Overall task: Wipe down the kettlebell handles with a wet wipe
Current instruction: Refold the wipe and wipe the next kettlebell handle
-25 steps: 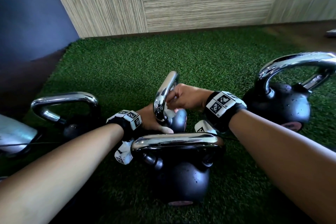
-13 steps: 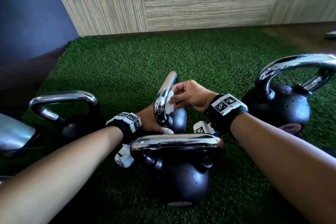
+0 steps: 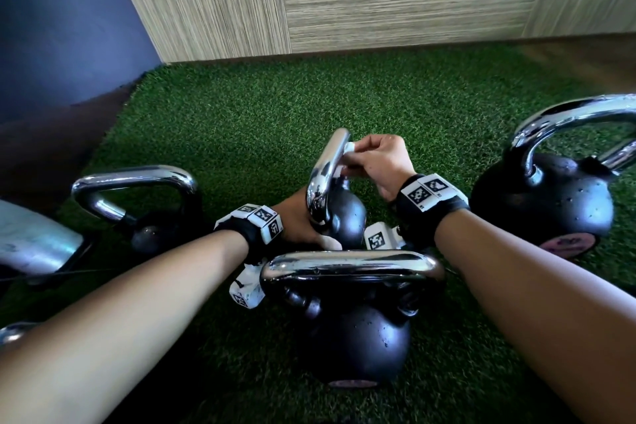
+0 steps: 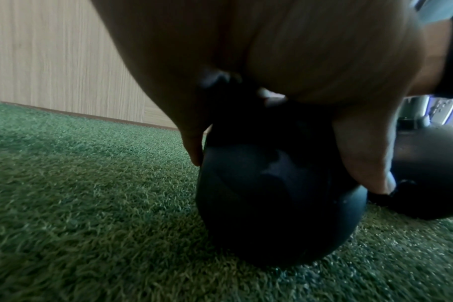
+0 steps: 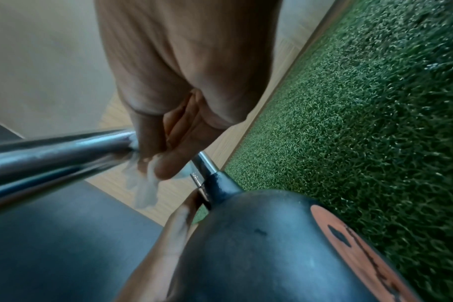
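While the left hand (image 3: 296, 220) steadies the small middle kettlebell (image 3: 346, 217) low down, w/ palm over the base of the chrome handle (image 3: 325, 175) and fingers spread down onto the black ball, the right hand (image 3: 375, 162) works at the top of that handle. Right fingers are curled in narrow, pinching a white wet wipe (image 3: 347, 150) against the upper bend of the chrome; in the right wrist view the wipe (image 5: 142, 183) hangs crumpled below the fingertips (image 5: 166, 167), right beside the bar (image 5: 54, 155). Left wrist view shows the left thumb (image 4: 362, 159) and a finger (image 4: 194, 149) lying down either side of the ball (image 4: 272, 204), loosely straddling it, not closed tight. This kettlebell sits on green turf (image 3: 275, 120), approx centre of the group, handle turned edge-on to the head cam. Just in front of it, nearer the person, stands a bigger kettlebell (image 3: 358, 337) w/ its chrome handle (image 3: 351, 263) lying crosswise between the two forearms. Off to the right is another large one (image 3: 543, 203), its handle arching up to the frame edge; to the left a smaller one (image 3: 151, 234) w/ a squared chrome handle. Both wrists wear black straps w/ white coded tags (image 3: 425, 191). Behind the turf runs a wood-grain wall (image 3: 378, 3), w/ a dark blue panel (image 3: 62, 21) at left.
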`<state>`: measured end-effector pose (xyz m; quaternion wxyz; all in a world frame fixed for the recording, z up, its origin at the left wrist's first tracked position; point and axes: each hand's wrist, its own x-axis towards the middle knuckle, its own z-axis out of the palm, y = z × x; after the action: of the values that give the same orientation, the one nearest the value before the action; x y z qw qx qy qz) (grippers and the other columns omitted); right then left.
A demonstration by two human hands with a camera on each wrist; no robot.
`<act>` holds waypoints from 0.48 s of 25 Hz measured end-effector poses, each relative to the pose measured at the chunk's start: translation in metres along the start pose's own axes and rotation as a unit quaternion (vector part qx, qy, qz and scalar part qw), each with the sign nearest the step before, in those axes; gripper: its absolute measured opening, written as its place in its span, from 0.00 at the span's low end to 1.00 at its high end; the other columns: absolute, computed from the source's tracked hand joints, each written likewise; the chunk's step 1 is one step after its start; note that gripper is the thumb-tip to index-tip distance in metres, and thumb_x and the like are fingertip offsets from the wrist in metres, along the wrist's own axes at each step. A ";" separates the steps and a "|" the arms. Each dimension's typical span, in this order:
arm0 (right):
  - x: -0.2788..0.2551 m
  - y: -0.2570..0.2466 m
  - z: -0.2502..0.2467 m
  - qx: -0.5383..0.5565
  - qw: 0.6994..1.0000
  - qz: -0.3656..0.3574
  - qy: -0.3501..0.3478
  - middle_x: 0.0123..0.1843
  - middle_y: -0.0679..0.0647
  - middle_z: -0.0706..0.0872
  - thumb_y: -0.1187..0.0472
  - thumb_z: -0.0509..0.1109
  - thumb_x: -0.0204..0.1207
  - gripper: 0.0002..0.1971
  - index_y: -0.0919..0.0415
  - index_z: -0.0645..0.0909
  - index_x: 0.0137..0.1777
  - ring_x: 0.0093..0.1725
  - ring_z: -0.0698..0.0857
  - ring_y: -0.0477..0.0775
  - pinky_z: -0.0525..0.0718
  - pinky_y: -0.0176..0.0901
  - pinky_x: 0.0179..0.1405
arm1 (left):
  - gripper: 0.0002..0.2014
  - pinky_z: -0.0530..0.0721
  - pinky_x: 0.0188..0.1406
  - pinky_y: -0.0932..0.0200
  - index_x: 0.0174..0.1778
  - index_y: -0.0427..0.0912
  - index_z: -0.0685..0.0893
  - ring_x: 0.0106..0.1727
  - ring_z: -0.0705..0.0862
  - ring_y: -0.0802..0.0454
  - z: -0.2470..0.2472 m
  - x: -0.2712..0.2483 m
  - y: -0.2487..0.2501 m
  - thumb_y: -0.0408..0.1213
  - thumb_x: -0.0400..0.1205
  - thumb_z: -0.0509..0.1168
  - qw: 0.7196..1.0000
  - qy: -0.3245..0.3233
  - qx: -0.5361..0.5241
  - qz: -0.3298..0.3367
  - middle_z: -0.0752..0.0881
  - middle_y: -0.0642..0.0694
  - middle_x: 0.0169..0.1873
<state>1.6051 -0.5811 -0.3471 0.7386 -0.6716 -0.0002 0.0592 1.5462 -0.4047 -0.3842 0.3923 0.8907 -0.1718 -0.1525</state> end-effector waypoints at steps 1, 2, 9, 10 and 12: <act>0.003 -0.002 0.000 -0.001 1.000 0.000 0.029 0.36 0.63 0.89 0.79 0.79 0.69 0.12 0.66 0.81 0.36 0.33 0.91 0.61 0.92 0.50 0.33 | 0.23 0.75 0.41 0.85 0.38 0.50 0.76 0.35 0.81 0.83 0.000 0.001 0.001 0.25 0.68 0.84 1.000 -0.004 -0.002 0.002 0.82 0.62 0.35; 0.005 -0.003 0.001 -0.003 0.999 0.002 0.051 0.35 0.62 0.90 0.78 0.80 0.69 0.12 0.65 0.81 0.36 0.33 0.91 0.61 0.93 0.51 0.34 | 0.23 0.75 0.42 0.84 0.38 0.51 0.76 0.36 0.81 0.82 -0.001 0.002 0.001 0.26 0.68 0.84 1.000 -0.005 0.001 0.000 0.83 0.63 0.33; 0.013 0.005 0.010 -0.106 0.986 0.022 0.124 0.35 0.60 0.94 0.71 0.81 0.64 0.06 0.62 0.87 0.34 0.36 0.95 0.59 0.95 0.60 0.41 | 0.23 0.74 0.44 0.84 0.35 0.53 0.76 0.35 0.81 0.82 0.000 0.003 -0.001 0.26 0.69 0.84 1.000 -0.015 0.013 0.015 0.85 0.68 0.27; 0.013 0.005 0.009 -0.117 0.985 0.016 0.127 0.35 0.59 0.94 0.70 0.81 0.65 0.06 0.61 0.88 0.34 0.37 0.95 0.59 0.95 0.60 0.40 | 0.24 0.74 0.44 0.84 0.34 0.53 0.75 0.34 0.80 0.82 -0.001 0.002 -0.001 0.25 0.70 0.83 1.000 -0.019 0.017 0.016 0.85 0.72 0.27; 0.010 0.004 0.007 -0.122 0.987 0.015 0.108 0.34 0.59 0.93 0.71 0.82 0.67 0.08 0.63 0.86 0.35 0.35 0.95 0.59 0.95 0.56 0.39 | 0.24 0.73 0.45 0.85 0.36 0.53 0.74 0.35 0.80 0.83 0.000 0.002 -0.003 0.25 0.70 0.83 0.999 -0.024 0.017 0.025 0.85 0.76 0.29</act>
<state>1.6138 -0.5726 -0.3512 0.6456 -0.7592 0.0821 -0.0031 1.5484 -0.4033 -0.3867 0.3768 0.8886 -0.2058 -0.1614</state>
